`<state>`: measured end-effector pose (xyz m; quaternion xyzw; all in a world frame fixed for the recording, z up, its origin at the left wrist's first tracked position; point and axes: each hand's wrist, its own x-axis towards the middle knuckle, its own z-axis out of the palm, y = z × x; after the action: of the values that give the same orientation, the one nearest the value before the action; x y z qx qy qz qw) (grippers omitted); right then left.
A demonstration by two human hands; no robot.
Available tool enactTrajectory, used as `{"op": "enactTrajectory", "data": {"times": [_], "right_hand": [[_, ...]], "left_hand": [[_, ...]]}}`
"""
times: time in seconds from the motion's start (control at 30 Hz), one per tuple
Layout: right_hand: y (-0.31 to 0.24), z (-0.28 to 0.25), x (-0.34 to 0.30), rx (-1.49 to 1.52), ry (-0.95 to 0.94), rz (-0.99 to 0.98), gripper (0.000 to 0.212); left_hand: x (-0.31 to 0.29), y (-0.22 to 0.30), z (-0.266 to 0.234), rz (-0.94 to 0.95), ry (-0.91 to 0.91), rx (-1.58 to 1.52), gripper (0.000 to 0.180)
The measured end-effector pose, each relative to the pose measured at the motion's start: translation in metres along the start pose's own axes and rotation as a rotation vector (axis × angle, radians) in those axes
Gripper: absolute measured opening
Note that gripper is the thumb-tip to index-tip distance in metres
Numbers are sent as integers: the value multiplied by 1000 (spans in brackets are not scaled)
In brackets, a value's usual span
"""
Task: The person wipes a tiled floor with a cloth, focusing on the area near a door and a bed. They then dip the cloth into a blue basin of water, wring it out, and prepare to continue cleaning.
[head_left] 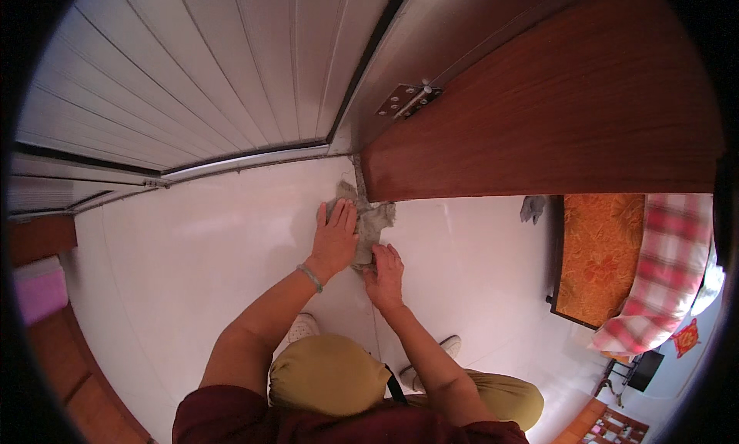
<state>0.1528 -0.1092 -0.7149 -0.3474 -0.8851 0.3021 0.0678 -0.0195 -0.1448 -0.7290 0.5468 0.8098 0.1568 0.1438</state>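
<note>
A crumpled grey-green rag (372, 227) lies on the pale floor at the foot of the brown door. My left hand (334, 240) presses down on its left part, fingers stretched out flat and pointing away from me. At the rag's near right edge, my right hand (386, 276) has its fingers bent together, with the cloth's edge at the fingertips. A green bangle (311, 278) circles my left wrist.
The brown door (539, 113) hangs on a metal hinge (408, 101) close ahead. Pale ribbed panels (215, 67) rise at the far left. To the right stands a bed with an orange patterned side (599, 259) and checked cloth (670, 267). A dark grey cloth (532, 208) lies near it.
</note>
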Motion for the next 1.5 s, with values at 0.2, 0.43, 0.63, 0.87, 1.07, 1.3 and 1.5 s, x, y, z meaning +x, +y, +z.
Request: {"op": "enactTrajectory", "data": {"times": [0.2, 0.43, 0.63, 0.87, 1.07, 1.3, 1.5], "right_hand": [[4, 11, -15, -10, -24, 14, 62], [0, -11, 18, 0, 74, -112, 62], [-21, -2, 22, -51, -18, -161, 73], [-17, 19, 22, -42, -84, -278, 84], [-12, 31, 76, -156, -111, -369, 63], [-109, 102, 50, 77, -263, -629, 60], [-138, 127, 131, 27, -249, -778, 67]], "left_hand": [[29, -7, -3, -49, 16, -49, 63], [2, -5, 3, 55, 72, -21, 61], [40, -7, -5, 7, 45, 22, 57], [-35, -12, -4, -84, 25, -478, 51], [-73, -41, -38, -283, 373, -700, 50], [-138, -60, -33, -566, 557, -853, 43], [-126, -79, -45, -574, 675, -748, 39]]}}
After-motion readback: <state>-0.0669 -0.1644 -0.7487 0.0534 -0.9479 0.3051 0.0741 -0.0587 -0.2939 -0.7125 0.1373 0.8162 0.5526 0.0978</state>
